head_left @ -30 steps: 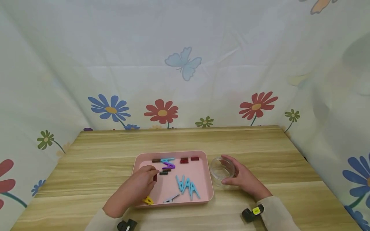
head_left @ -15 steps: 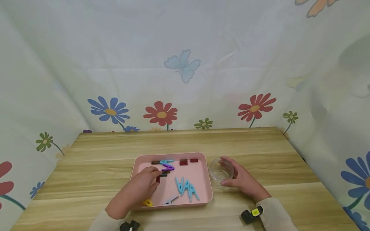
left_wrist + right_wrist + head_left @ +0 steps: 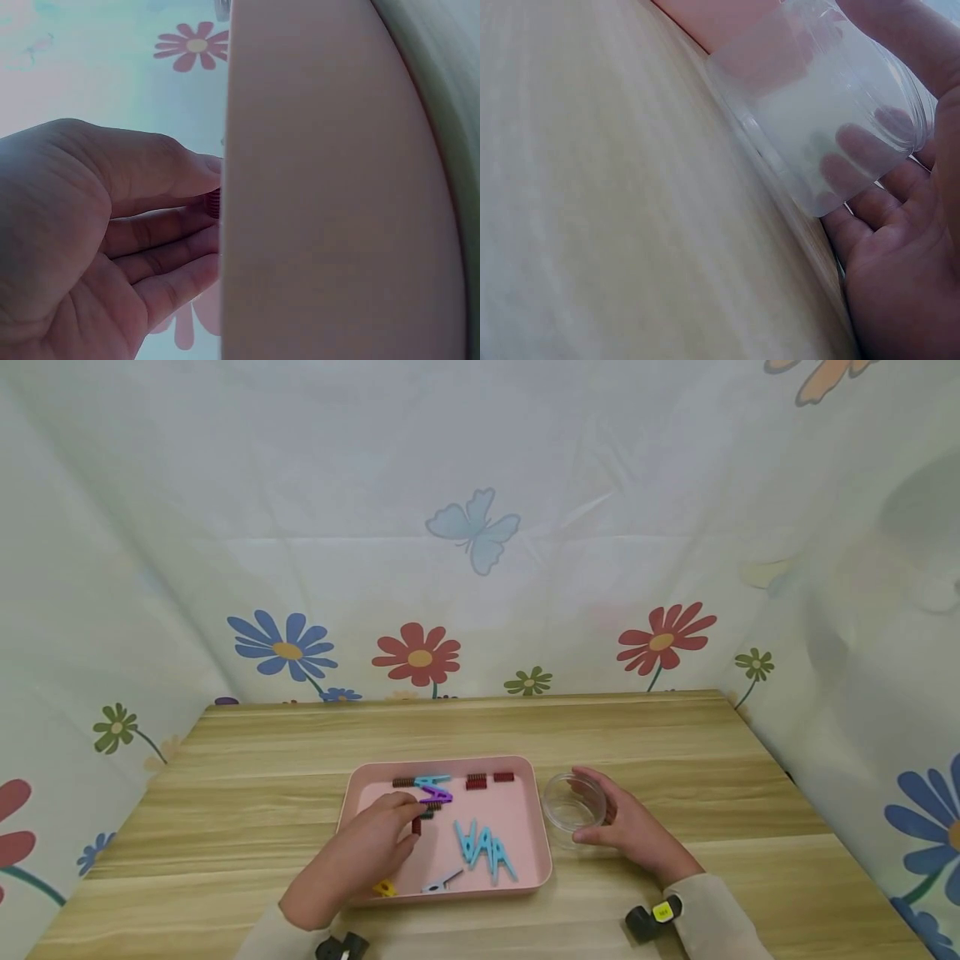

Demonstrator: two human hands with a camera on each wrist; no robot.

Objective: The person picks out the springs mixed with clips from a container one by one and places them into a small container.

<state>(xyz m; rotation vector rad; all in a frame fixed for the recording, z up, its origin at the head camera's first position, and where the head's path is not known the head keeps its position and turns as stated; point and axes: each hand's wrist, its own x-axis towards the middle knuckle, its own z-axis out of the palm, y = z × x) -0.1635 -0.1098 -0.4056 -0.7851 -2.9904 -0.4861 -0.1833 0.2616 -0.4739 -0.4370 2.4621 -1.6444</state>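
Observation:
My left hand [image 3: 375, 837] is over the left part of a pink tray [image 3: 517, 822]. Between thumb and fingers it pinches a dark red spring [image 3: 416, 827], whose coils [image 3: 214, 203] show at the tray wall in the left wrist view. Close to those fingertips lie a dark green spring [image 3: 427, 816] and a brown spring [image 3: 435, 807], partly covered by the hand. To the right of the tray, my right hand [image 3: 626, 822] grips a clear round jar [image 3: 802, 120], thumb on one side and fingers on the other. The jar stands upright on the table.
Further back in the tray lie a brown spring [image 3: 403, 782], dark red springs [image 3: 476, 782], a light blue clothespin [image 3: 432, 781] and a purple clothespin [image 3: 437, 795]. Nearer are light blue clothespins [image 3: 484, 843], a grey clothespin [image 3: 442, 882] and a yellow clothespin [image 3: 385, 887].
My left hand has shifted a little to the right within the tray, carrying the red spring closer to the dark green and brown springs. The right hand keeps its hold on the jar.

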